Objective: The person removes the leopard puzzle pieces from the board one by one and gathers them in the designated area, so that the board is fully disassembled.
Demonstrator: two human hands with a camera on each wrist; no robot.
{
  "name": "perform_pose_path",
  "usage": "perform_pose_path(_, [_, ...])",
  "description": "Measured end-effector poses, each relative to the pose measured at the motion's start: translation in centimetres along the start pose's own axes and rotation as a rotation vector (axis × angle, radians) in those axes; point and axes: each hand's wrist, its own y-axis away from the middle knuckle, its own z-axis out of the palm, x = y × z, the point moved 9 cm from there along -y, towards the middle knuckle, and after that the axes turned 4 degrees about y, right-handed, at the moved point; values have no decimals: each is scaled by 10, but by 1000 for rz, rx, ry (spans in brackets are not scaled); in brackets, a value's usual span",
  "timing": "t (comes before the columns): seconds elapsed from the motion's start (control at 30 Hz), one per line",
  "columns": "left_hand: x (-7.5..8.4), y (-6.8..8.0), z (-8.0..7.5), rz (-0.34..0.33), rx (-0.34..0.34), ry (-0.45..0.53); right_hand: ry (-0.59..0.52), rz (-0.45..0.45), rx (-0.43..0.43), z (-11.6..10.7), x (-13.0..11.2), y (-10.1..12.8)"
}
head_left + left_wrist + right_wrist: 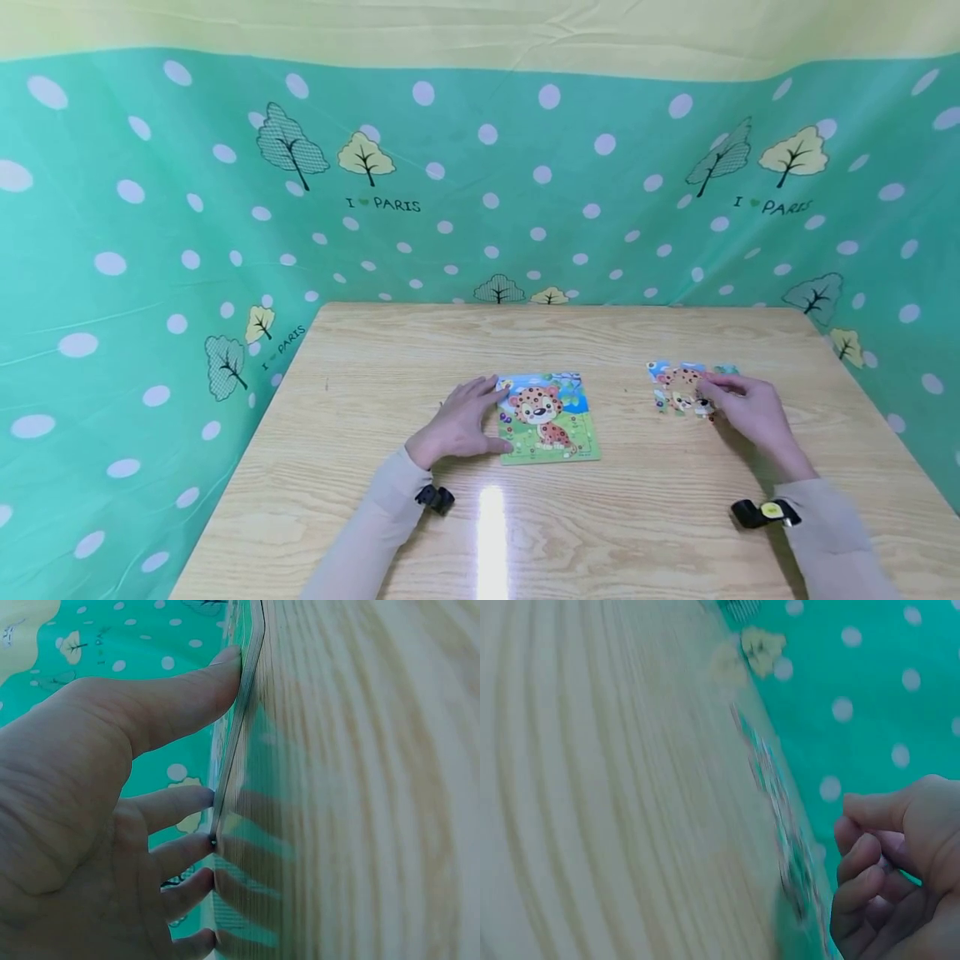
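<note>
I see the left hand [459,425] flat, fingers straight against the puzzle board [547,417]; right hand [750,408] fingers curled over loose pieces [678,387], grip unclear

Wooden table [375,517]: puzzle board [547,417] centre, loose pieces [678,387] right.

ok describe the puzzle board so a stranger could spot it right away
On the wooden table, look near the middle, where the left hand presses straight fingers to its edge. The puzzle board is one flat rectangle showing a spotted leopard cub, unlike the loose pieces scattered to its right.
</note>
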Motion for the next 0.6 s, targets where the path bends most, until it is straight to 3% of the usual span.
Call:
perform_pose_path(0.27, [1, 0, 0, 1, -3, 7, -73, -150, -79, 40, -53, 4])
perform_pose_path(0.6, [2, 0, -1, 2, 0, 8, -201, -194, -259, 109, -106, 12])
